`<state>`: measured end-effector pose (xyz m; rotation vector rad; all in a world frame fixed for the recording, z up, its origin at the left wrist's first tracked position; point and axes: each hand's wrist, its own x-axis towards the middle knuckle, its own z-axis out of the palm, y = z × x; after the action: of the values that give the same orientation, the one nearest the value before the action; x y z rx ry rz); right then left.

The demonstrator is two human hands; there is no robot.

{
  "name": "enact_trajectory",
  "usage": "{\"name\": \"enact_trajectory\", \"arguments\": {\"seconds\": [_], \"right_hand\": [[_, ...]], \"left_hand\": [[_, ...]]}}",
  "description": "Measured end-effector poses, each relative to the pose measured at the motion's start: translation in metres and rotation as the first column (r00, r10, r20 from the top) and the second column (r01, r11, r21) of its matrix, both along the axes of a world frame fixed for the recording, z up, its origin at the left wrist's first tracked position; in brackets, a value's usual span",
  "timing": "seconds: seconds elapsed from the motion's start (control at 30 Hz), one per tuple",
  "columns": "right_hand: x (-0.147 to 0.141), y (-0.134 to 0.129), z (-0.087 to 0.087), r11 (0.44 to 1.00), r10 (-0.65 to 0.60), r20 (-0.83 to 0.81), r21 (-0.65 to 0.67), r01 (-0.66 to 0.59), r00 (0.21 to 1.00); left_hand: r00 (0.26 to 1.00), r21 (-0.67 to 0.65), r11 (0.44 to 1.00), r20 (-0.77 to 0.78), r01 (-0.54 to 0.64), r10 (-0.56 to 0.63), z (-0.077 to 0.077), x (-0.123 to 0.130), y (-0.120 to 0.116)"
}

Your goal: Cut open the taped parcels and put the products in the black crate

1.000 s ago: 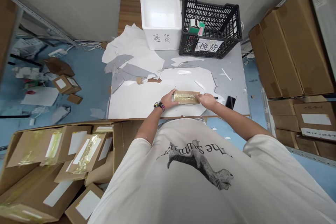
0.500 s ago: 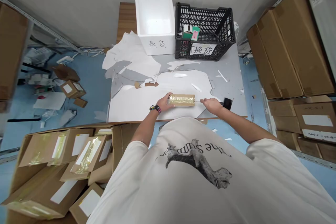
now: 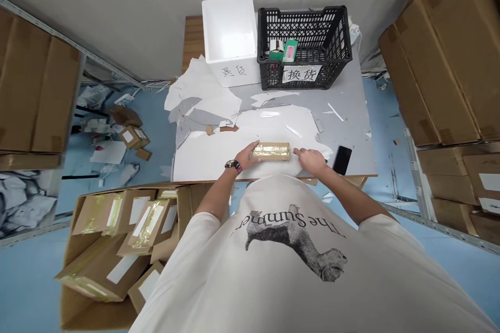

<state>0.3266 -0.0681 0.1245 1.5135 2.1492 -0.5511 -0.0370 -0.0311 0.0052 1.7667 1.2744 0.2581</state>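
A small cardboard box, with shiny clear tape along its top, lies flat on the table close to my body. My left hand grips its left end, thumb on the near side and fingers on the far side. At the box's right end, my right hand is closed around a slim tool whose dark end pokes out behind the palm. The tool's tip is too small to make out against the box. A black phone lies on the table beyond my right wrist.
A white foam box and a black plastic crate holding small boxes stand at the table's back. Torn white paper and scraps cover parts of the tabletop. Lower left, a large carton holds several taped parcels. Cartons line the right shelf.
My right hand has moved slightly left, closer to the box's right end. The thin tip seen before at that end no longer shows clearly. The whole view has shifted a little.
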Motion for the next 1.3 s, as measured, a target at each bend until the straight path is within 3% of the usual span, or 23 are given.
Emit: {"name": "enact_trajectory", "arguments": {"seconds": [0.23,0.37,0.8,1.03,1.3], "right_hand": [[-0.083,0.032,-0.018,0.992,0.118,-0.190,-0.018,-0.124,0.975],[-0.109,0.045,-0.024,0.982,0.179,-0.213,-0.019,-0.187,0.961],[-0.107,0.048,-0.031,0.971,0.238,-0.199,0.015,-0.240,0.951],[-0.108,0.045,-0.020,0.979,0.202,-0.150,0.012,-0.202,0.968],[-0.083,0.031,-0.005,0.996,0.092,-0.030,0.001,-0.092,0.995]], "left_hand": [[1.000,-0.014,1.000,-0.006,-0.014,0.014,-0.002,0.001,0.000],[1.000,-0.019,1.000,-0.021,-0.019,0.019,-0.006,0.000,-0.001],[1.000,-0.017,1.000,-0.029,0.000,-0.001,-0.012,-0.002,0.000],[0.994,-0.022,1.000,-0.104,0.020,-0.022,-0.007,-0.003,0.002],[0.983,-0.018,0.999,-0.178,0.048,-0.050,0.001,0.000,0.005]]}}
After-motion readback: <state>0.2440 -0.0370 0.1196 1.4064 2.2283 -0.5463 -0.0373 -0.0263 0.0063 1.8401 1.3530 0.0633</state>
